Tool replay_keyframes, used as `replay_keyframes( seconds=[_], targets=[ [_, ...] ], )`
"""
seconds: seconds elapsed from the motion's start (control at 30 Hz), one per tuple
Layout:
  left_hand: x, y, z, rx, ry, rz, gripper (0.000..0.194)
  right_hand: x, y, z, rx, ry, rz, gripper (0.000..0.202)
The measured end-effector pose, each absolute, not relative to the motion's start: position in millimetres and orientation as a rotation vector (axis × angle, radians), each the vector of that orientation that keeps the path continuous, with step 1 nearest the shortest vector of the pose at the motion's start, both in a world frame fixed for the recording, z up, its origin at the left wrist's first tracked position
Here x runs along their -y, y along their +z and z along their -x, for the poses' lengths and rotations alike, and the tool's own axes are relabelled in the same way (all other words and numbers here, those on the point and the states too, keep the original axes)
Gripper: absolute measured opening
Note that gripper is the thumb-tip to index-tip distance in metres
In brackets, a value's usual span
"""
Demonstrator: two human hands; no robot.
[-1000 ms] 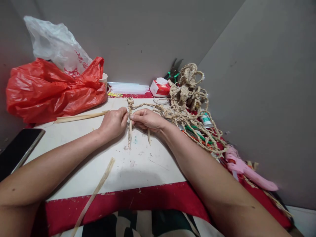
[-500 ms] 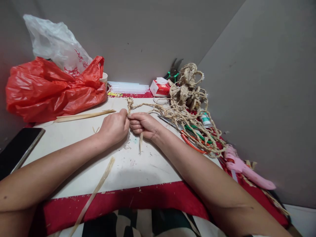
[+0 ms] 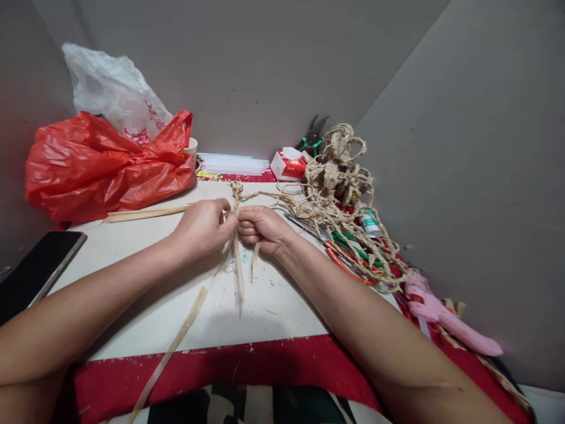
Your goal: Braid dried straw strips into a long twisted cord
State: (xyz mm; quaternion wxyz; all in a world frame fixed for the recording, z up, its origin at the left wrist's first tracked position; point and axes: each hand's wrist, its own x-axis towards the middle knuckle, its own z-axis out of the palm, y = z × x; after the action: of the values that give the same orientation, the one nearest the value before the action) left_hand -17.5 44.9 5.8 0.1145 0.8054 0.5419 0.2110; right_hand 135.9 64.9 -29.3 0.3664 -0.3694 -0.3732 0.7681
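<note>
The braided cord (image 3: 237, 191) was straw-tan, the surface (image 3: 282, 318) white, the cloth (image 3: 282, 356) deep red, the plastic bag (image 3: 106, 171) bright red, the glue gun (image 3: 459, 330) pink, and the lap's fabric (image 3: 260, 406) showed dark-and-cream blocks.

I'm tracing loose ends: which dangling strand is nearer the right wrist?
The shorter strand, showing under the right hand; the longer strand hangs to its left, its tip blurred.

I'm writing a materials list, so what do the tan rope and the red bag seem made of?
Tan rope: probably dried plant fibre, matte and rough; its braid looks uneven and twisted. Red bag: likely thin plastic film, glossy; it crumples into creases that catch bright highlights.
</note>
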Motion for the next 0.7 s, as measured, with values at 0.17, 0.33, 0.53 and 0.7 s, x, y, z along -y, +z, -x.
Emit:
replay_keyframes(
  seconds=[0.17, 0.33, 0.53, 0.7],
  targets=[
    [-62, -2, 24, -1.367, 0.897, -1.999, 0.021, -69, -30, -142, 1.061, 2.015, 0.917, 0.014],
    [-61, -16, 15, -1.104, 0.656, -1.576, 0.02, -71, -29, -147, 1.198, 2.049, 0.966, 0.019],
    [-68, -17, 23, -1.083, 0.606, -1.89, 0.025, -73, -23, -156, 1.382, 2.061, 1.064, 0.024],
    [-71, -17, 25, -1.065, 0.531, -1.891, 0.024, -76, -24, -160, 1.65, 1.882, 1.087, 0.027]
  ],
)
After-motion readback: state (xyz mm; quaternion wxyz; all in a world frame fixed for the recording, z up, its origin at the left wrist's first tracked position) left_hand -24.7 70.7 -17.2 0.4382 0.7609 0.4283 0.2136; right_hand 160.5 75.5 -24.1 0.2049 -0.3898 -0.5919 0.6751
